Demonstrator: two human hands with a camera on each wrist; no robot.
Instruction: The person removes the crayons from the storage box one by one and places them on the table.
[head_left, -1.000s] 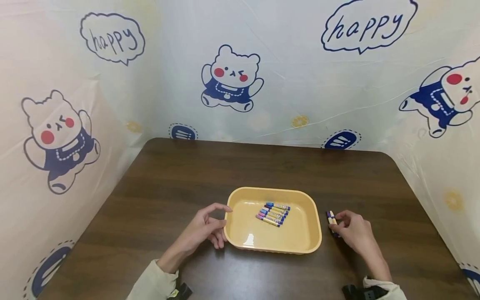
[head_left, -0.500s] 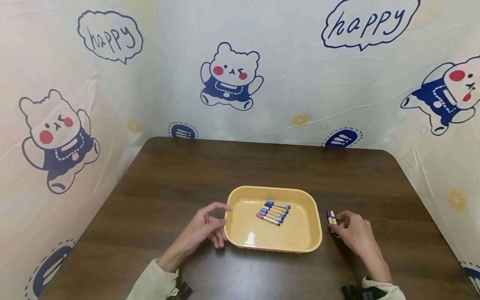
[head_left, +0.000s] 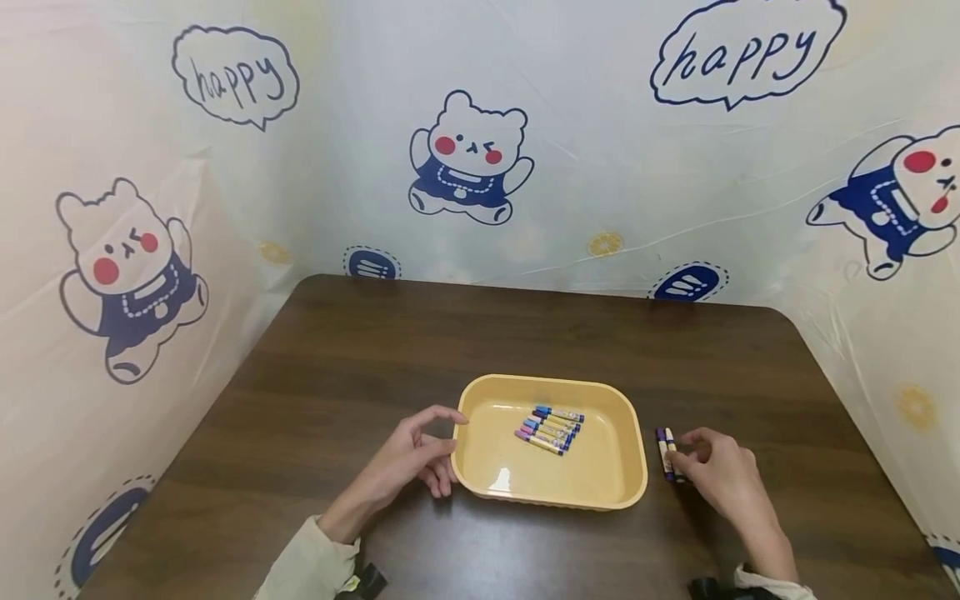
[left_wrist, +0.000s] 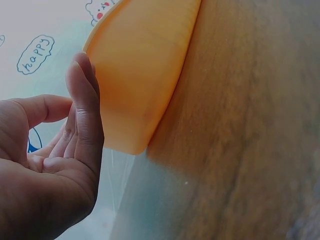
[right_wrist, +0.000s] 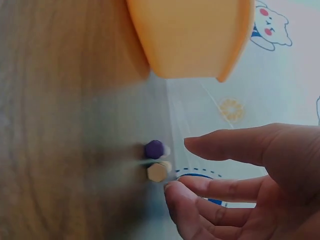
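My left hand (head_left: 415, 454) is at the left side of a yellow plastic tray (head_left: 600, 492), its index finger over the rim and its thumb against the wall. In the left wrist view, that hand (left_wrist: 70, 145) is beside the tray's outer wall (left_wrist: 145, 65). Two crayons lie side by side right of the tray, one with a purple tip (head_left: 663, 457), the other pale-tipped (head_left: 671, 438). My right hand (head_left: 727, 475) is beside them, its thumb partly covering the pale one. In the right wrist view, thumb and fingers stand apart near the crayon ends.
Several crayons (head_left: 550, 432) lie in a slanted row inside the tray. The dark wooden table (head_left: 360, 350) carries everything. A printed curtain (head_left: 570, 192) with bear drawings encloses its back and sides.
My right hand has drawn slightly right and back from the two crayons, and its grip has loosened. The crayons now show more fully. The left hand stays at the tray.
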